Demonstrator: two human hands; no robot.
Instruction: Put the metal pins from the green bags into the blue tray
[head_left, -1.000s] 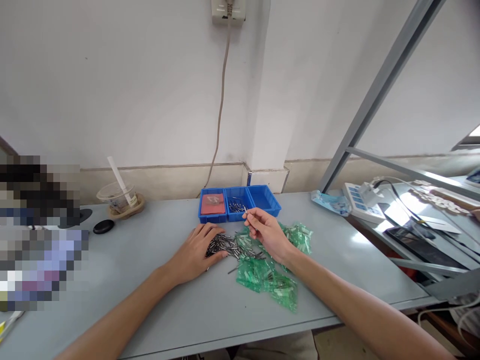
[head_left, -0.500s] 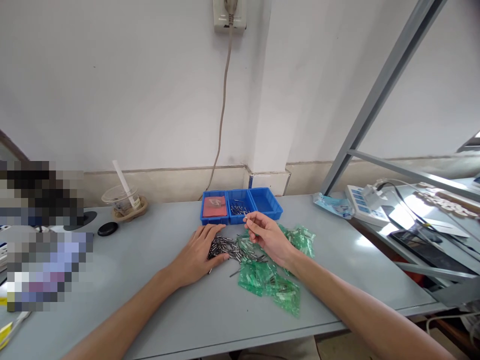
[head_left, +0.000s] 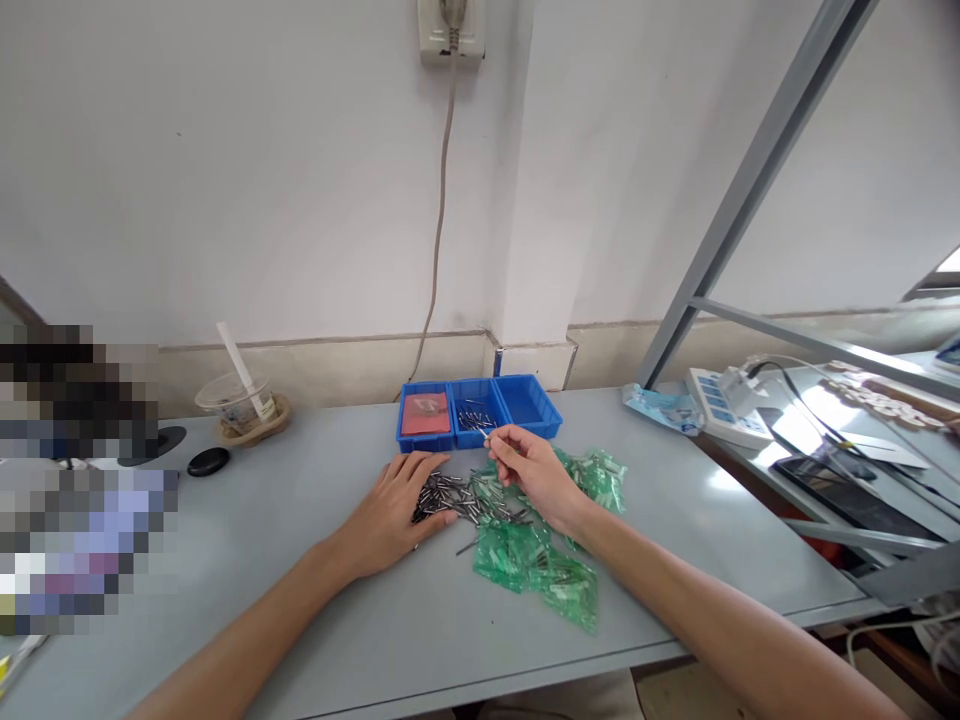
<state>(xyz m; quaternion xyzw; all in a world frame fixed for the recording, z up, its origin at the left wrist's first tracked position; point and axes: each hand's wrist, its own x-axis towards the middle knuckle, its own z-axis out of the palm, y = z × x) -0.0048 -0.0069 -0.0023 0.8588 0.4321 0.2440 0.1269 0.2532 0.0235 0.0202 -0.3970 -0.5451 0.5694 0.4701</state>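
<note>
My left hand (head_left: pixel 401 508) lies on the grey table with its fingers apart, curved around the left side of a heap of small metal pins (head_left: pixel 459 498). Between the thumb and fingertips of my right hand (head_left: pixel 534 470) is a thin metal pin (head_left: pixel 484 435), held above the heap near the front of a blue bin (head_left: pixel 466 440). That middle bin has several similar pins inside. Beside it, the left blue bin (head_left: pixel 425 442) contains a red sheet, and the right blue bin (head_left: pixel 529 398) shows its bare floor. Green plastic bags (head_left: pixel 534 565) lie under and around my right wrist.
To the left, a clear cup (head_left: pixel 236 398) with a straw stands near a black round object (head_left: pixel 208 461). A blue packet (head_left: pixel 662 408) and a white power strip (head_left: pixel 724 412) lie at the right, by a grey metal frame (head_left: pixel 684 310). A cable (head_left: pixel 442 200) hangs down the wall.
The view has shifted slightly. In my right hand the pin now points out toward the middle bin and shows more clearly. My left hand stays beside the heap.
</note>
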